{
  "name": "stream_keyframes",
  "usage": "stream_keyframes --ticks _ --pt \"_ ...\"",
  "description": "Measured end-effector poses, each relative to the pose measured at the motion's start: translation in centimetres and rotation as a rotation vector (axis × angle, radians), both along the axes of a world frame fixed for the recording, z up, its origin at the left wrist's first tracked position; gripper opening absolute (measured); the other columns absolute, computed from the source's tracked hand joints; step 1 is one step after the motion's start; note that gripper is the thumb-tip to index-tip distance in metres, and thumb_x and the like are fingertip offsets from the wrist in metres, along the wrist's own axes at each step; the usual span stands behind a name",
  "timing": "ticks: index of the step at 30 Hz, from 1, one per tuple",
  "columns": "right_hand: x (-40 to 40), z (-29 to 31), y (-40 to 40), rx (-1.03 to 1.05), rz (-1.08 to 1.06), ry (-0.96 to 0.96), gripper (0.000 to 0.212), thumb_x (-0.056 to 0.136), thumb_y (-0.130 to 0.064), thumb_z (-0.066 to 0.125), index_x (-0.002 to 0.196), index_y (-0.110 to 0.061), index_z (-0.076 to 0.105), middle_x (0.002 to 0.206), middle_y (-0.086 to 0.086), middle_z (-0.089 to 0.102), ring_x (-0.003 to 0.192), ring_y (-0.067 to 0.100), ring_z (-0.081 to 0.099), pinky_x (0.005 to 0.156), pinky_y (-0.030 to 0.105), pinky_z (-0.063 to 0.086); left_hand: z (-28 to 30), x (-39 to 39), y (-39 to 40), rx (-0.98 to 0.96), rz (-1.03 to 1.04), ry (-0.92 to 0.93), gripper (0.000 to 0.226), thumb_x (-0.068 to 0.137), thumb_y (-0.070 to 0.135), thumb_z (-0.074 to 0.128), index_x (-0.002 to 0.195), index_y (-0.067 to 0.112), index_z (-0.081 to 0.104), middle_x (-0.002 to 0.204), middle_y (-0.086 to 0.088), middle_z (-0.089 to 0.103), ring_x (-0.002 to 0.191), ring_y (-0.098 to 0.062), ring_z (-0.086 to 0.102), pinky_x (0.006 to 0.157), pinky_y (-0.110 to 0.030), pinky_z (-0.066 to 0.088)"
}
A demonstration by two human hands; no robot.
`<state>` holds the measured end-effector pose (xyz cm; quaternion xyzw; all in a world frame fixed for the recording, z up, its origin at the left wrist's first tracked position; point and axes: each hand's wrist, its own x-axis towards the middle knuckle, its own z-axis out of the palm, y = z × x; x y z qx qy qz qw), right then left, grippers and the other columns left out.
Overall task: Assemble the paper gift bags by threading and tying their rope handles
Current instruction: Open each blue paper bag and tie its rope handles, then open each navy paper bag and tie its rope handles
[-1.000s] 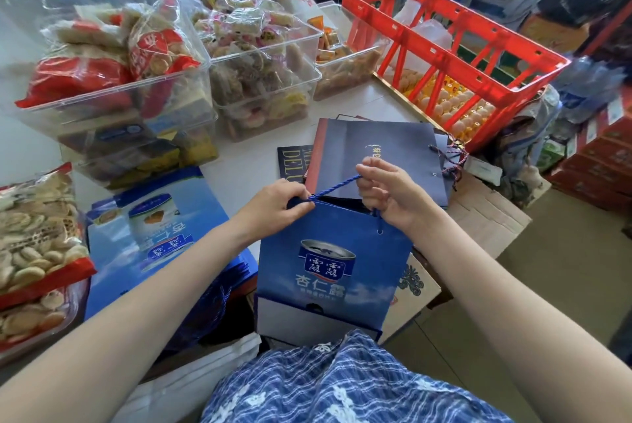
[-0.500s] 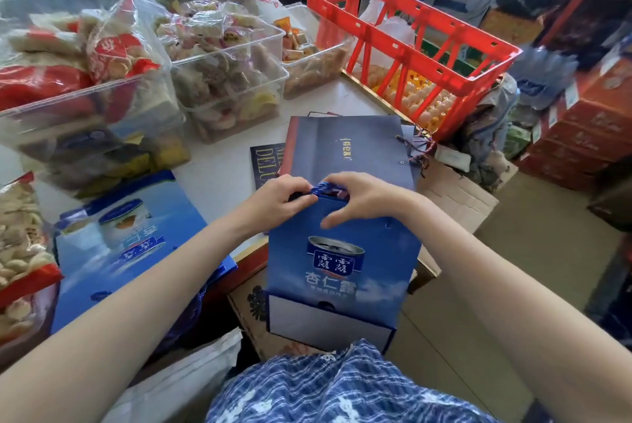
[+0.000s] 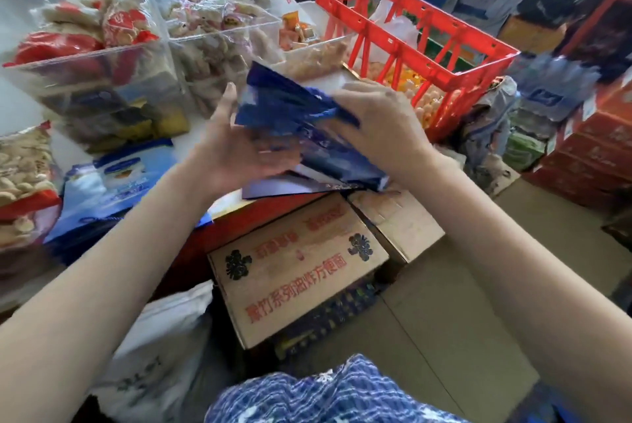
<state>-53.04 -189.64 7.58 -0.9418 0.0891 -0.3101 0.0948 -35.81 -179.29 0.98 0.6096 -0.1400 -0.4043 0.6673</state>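
Note:
A blue paper gift bag (image 3: 294,115) is tilted flat in the air over the table edge, blurred by motion. My left hand (image 3: 236,149) supports it from below on the left, palm up, fingers spread. My right hand (image 3: 379,125) lies on top of its right side, pressing it. Beneath it a stack of dark blue flat bags (image 3: 273,186) lies on the table. More light blue bags (image 3: 119,180) lie in a pile to the left. The rope handle is hidden.
Clear plastic bins of packed snacks (image 3: 102,57) line the back of the white table. A red plastic crate (image 3: 413,33) stands at the right. Cardboard boxes (image 3: 294,265) sit below the table edge. Red cartons (image 3: 595,149) are stacked on the floor at right.
The bag stood upright with both hands pinching its rope at the top edge. Now it is lifted, tipped flat and held between my hands further over the table.

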Motion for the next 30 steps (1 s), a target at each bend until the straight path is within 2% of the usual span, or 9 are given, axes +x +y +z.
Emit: stream_keyframes --ticks 4,7,12,14,18,21,24,27,30 --pt "2.4 -1.1 2.5 0.08 0.257 0.297 0.038 0.081 -0.051 0.061 0.1 -0.02 0.072 0.107 0.003 0.065 0.102 0.025 0.052 0.087 0.041 0.041 3.0 0.3 6.2 -0.11 -0.038 0.184 0.05 0.093 0.03 0.043 0.135 0.003 0.042 0.128 -0.015 0.058 0.08 -0.022 0.062 0.06 -0.026 0.056" --pt "3.9 -3.1 1.6 0.468 0.103 0.481 0.052 0.083 -0.062 0.046 0.125 -0.033 0.058 0.144 0.0 0.04 0.132 0.017 0.03 0.108 0.039 0.022 2.3 3.1 9.0 -0.062 0.075 0.183 0.025 0.096 0.013 0.033 0.11 0.004 0.052 0.078 -0.006 0.073 0.057 -0.012 0.066 0.048 -0.018 0.051" --pt "9.5 -8.2 4.2 1.246 -0.082 0.503 0.06 0.088 -0.032 0.064 0.136 -0.002 0.043 0.116 0.005 0.055 0.095 0.019 0.056 0.064 0.02 0.045 1.0 7.2 14.3 0.114 0.244 0.058 0.018 0.097 0.016 0.041 0.094 0.009 0.057 0.067 -0.004 0.07 0.055 -0.011 0.066 0.046 -0.021 0.052" --pt "13.0 -9.9 5.6 1.273 -0.107 0.421 0.06 0.084 -0.029 0.07 0.131 -0.002 0.047 0.111 0.004 0.054 0.089 0.02 0.056 0.054 0.021 0.044 -0.4 9.4 16.6 0.286 0.386 -0.116 0.015 0.094 0.012 0.05 0.103 0.005 0.06 0.079 -0.009 0.067 0.06 -0.013 0.063 0.05 -0.018 0.051" --pt "21.0 -12.4 9.0 1.062 -0.094 0.434 0.039 0.081 -0.03 0.072 0.105 -0.01 0.05 0.091 0.001 0.057 0.07 0.015 0.051 0.052 0.025 0.04 -4.5 13.4 20.6 0.72 0.287 -0.426 0.069 0.087 0.033 0.063 0.14 -0.002 0.036 0.143 -0.016 0.041 0.126 -0.027 0.044 0.1 -0.034 0.036" --pt "25.0 -15.0 10.9 1.136 -0.048 0.471 0.059 0.075 -0.037 0.076 0.121 -0.011 0.05 0.119 0.009 0.059 0.099 0.023 0.058 0.079 0.039 0.051 -6.5 15.1 21.7 0.877 0.236 -0.571 0.069 0.085 0.042 0.062 0.14 0.005 0.04 0.146 -0.013 0.038 0.133 -0.028 0.036 0.105 -0.035 0.031" --pt "26.4 -16.5 11.2 1.183 0.003 0.546 0.083 0.074 -0.032 0.078 0.141 -0.012 0.034 0.141 0.002 0.042 0.129 0.02 0.041 0.108 0.038 0.035 -8.3 16.4 22.5 0.909 0.184 -0.646 0.066 0.084 0.044 0.062 0.138 0.01 0.043 0.146 -0.013 0.037 0.134 -0.027 0.034 0.107 -0.035 0.028" --pt "26.1 -17.8 11.1 1.201 0.033 0.651 0.078 0.078 -0.021 0.076 0.141 -0.012 0.031 0.133 -0.006 0.04 0.125 0.013 0.04 0.102 0.023 0.034 -10.6 16.2 23.5 0.864 0.186 -0.681 0.068 0.084 0.043 0.062 0.142 0.014 0.038 0.154 -0.01 0.022 0.14 -0.024 0.024 0.111 -0.036 0.024" --pt "25.5 -19.3 11.4 1.215 0.036 0.683 0.075 0.077 -0.022 0.077 0.139 -0.014 0.035 0.138 0.0 0.048 0.125 0.017 0.048 0.105 0.037 0.041 -12.6 14.8 23.9 0.885 0.194 -0.857 0.069 0.089 0.051 0.049 0.143 0.009 0.036 0.155 -0.015 0.017 0.142 -0.03 0.02 0.113 -0.044 0.022"
